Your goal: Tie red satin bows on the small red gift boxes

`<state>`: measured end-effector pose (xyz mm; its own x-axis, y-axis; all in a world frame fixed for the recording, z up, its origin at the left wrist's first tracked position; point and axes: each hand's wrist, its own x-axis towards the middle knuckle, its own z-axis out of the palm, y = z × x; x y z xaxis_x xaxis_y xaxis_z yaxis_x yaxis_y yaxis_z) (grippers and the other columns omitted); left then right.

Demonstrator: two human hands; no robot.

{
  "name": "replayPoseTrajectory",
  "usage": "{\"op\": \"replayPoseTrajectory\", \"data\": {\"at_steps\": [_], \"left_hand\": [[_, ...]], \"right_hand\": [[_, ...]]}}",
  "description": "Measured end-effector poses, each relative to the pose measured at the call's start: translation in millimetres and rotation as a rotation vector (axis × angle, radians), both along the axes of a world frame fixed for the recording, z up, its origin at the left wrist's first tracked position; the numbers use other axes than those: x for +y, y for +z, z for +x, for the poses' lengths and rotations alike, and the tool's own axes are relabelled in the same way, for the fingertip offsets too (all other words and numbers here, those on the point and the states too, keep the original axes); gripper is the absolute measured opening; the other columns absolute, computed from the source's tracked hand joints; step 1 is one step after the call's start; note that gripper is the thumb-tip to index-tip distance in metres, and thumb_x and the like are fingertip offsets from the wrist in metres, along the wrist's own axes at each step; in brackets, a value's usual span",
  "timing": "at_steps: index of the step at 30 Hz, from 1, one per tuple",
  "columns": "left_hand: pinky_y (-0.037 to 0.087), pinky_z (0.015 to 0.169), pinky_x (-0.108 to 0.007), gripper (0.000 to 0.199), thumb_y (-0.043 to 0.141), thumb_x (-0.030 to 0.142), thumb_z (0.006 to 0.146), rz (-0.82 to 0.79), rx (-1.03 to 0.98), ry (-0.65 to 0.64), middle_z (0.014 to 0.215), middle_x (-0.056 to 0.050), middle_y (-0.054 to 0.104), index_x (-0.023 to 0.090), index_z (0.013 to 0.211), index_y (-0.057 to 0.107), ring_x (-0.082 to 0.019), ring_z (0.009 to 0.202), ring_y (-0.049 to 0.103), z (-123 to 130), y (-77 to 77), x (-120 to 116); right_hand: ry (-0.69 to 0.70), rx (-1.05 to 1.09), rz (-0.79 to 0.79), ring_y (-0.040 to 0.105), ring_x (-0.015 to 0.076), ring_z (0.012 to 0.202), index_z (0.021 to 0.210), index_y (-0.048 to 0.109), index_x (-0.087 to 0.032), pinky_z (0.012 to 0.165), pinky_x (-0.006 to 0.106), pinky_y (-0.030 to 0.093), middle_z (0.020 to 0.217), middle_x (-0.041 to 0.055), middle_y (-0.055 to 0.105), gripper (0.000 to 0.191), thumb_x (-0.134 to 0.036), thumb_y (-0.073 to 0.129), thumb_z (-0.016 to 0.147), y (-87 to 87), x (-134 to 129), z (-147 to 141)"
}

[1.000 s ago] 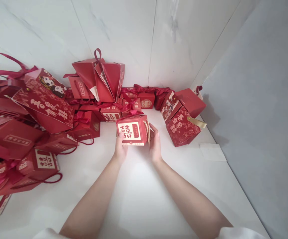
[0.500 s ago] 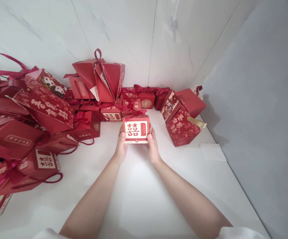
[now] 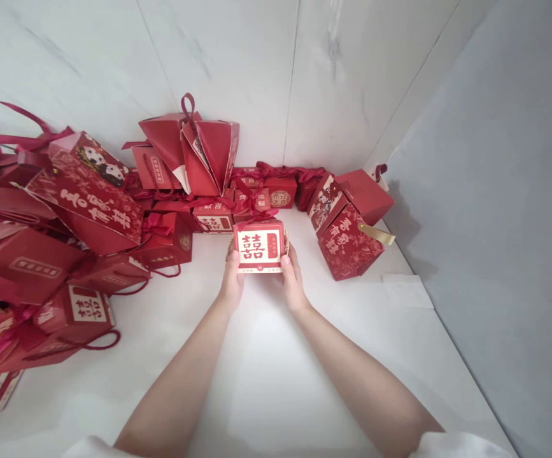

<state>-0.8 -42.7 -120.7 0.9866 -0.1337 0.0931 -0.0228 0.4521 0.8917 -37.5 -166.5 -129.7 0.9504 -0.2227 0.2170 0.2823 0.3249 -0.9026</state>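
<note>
A red gift box (image 3: 259,247) with a cream label and large red characters is held between my two hands at the middle of the view. My left hand (image 3: 232,280) grips its left side, thumb at the front corner. On the right side my right hand (image 3: 293,280) holds it the same way. Gold cord shows at both sides of the box and a red ribbon lies on its top. Just behind it stands a row of red boxes (image 3: 212,223) with ribbons. The fingers behind the box are mostly hidden.
A large heap of red boxes and bags (image 3: 37,261) covers the left of the white table (image 3: 266,388). Taller folded red bags (image 3: 213,152) stand near the back wall. Two red boxes (image 3: 349,245) lean together at right, near a white flat piece (image 3: 407,291).
The held box has shifted very slightly left and up, its front tilting a little. Both hands keep their hold, and the surrounding boxes stay where they were.
</note>
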Motion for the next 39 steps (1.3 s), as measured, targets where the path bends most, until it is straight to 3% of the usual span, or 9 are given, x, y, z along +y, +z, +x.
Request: {"op": "replayPoseTrajectory", "data": {"at_steps": [12,39], "left_hand": [[0.046,0.108,-0.045,0.056,0.056,0.06,0.089,-0.005,-0.003,0.001,0.131,-0.009,0.063,0.023,0.131,0.058,-0.029,0.125,0.057,0.2,-2.0,-0.2],[0.048,0.107,-0.044,0.052,0.053,0.057,0.093,-0.013,-0.015,-0.014,0.13,-0.009,0.064,0.023,0.131,0.059,-0.028,0.124,0.059,0.7,-2.4,0.2]], "right_hand": [[-0.035,-0.029,-0.028,0.044,0.0256,0.14,0.144,0.046,-0.026,0.119,0.046,0.033,0.149,0.0057,0.05,0.052,-0.052,0.049,0.099,3.3,0.0,0.3],[-0.046,-0.03,-0.033,0.045,0.0264,0.139,0.142,0.047,-0.026,0.118,0.048,0.033,0.148,0.0061,0.051,0.051,-0.052,0.049,0.098,3.7,0.0,0.5]]}}
